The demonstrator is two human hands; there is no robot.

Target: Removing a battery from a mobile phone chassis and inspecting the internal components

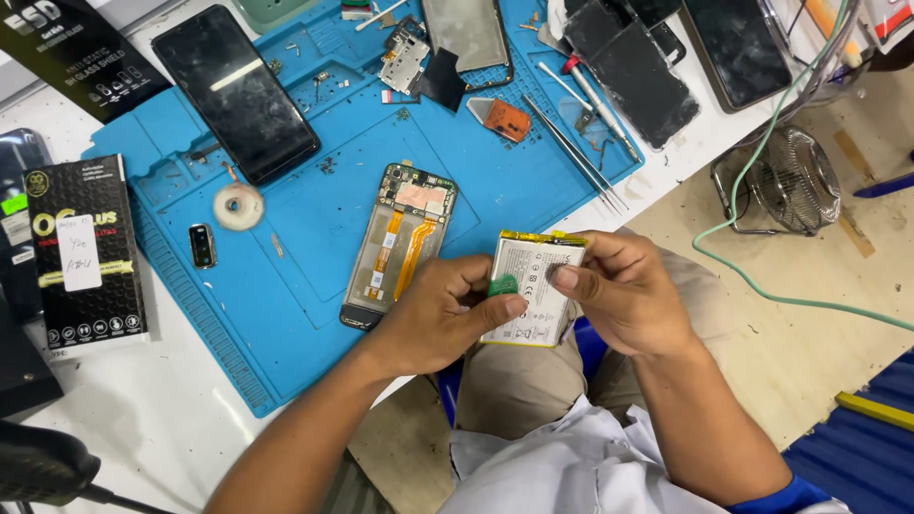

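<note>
Gripping a white battery [531, 286], both hands, left hand [440, 314] and right hand [624, 290], hide its edges; an opened phone [398, 243] lies just beside it.

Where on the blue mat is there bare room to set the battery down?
Bare patch: mat between tape roll and opened phone; another between that phone and tweezers. Mat's far edge is crowded with parts. Both hands, left and right, hold the battery.

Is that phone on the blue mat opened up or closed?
Opened up: the phone lies with its back off, circuit board and orange ribbon cables bare, battery bay empty. Both hands hold the battery apart from it.
</note>
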